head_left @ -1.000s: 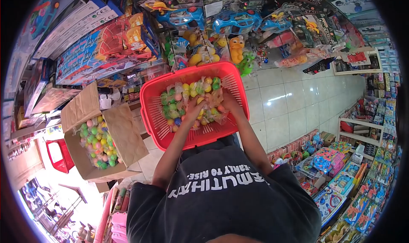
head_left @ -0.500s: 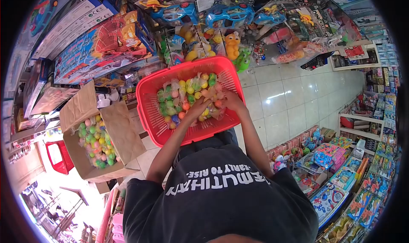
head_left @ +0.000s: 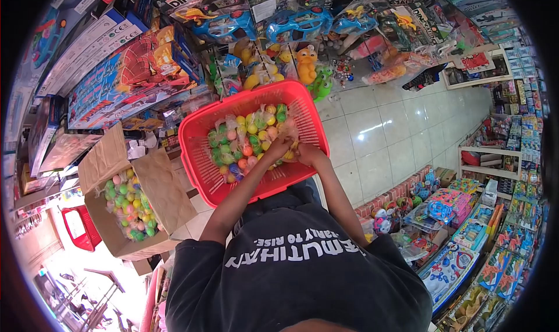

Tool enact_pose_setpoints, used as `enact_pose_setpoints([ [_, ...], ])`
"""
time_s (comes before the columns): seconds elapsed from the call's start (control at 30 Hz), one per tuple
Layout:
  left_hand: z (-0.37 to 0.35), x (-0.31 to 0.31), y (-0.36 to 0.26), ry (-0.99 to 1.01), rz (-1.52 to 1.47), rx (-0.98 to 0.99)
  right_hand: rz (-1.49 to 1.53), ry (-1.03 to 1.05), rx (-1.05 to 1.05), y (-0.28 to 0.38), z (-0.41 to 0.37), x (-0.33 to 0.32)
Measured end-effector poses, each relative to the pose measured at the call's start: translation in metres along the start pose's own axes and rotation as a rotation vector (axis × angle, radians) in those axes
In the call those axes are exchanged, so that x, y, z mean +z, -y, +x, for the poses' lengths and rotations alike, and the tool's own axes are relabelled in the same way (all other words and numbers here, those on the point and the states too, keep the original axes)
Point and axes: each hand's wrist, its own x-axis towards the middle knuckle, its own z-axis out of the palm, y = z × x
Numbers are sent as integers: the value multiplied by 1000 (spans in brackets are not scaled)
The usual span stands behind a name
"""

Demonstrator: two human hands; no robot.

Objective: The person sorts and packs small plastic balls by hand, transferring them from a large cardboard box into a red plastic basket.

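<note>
Where one basket (head_left: pixel 192 162) holds balls (head_left: pixel 247 150) — left hand (head_left: pixel 278 148), right hand (head_left: pixel 310 155) reach in.

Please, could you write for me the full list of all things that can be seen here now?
Large basket: one, red, before the person
Bagged balls: many, multicoloured, inside it
Cardboard box: one, brown, open, left of the basket
Balls in box: many, multicoloured
Smaller basket: one, red, far left
Boxed toys: several, red and blue, upper left
Packaged blue toys: three, top
Figures: orange one, green one, beyond the basket
Floor tiles: many, pale, right
Other shop goods: many, mixed, right; too small to count
Shirt: one, dark, white lettering
Hands: left, right, fingers at the bagged balls
</note>
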Motion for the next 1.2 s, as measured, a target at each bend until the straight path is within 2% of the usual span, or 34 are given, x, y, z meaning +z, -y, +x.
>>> enact_pose_setpoints([
  [0.03,0,-3,5,1,0,1,0,-1,0,0,-1,1],
  [0.1,4,-12,9,185,15,-167,49,-77,-2,-1,-1,2],
  [0.33,-10,-9,7,179,-71,-118,-55,-31,-74,-7,10,14],
  [0.4,-9,-6,4,167,32,32,-78,49,-65,-2,8,14],
  [0.5,-12,-3,-4,132,169,107,-125,85,4,9,8,14],
  [0.73,-11,2,-5,137,136,98,-226,160,1,12,9,18],
  [0.83,-12,0,-4,108,155,137,-171,51,28,8,9,32],
  [0.9,-7,0,7,131,336,128,-118,-98,-100,-3,13,52],
  [0.93,-9,0,8,132,336,125,-115,-96,-99,6,5,41],
  [1.0,-9,3,8,103,337,158,-156,82,-22,18,-8,18],
  [1.03,-9,3,7,109,339,158,-151,82,-19,17,-7,19],
  [1.13,-6,-7,9,158,350,105,-153,16,-20,11,3,31],
  [1.2,-4,-15,14,313,194,42,-128,52,6,10,11,32],
])
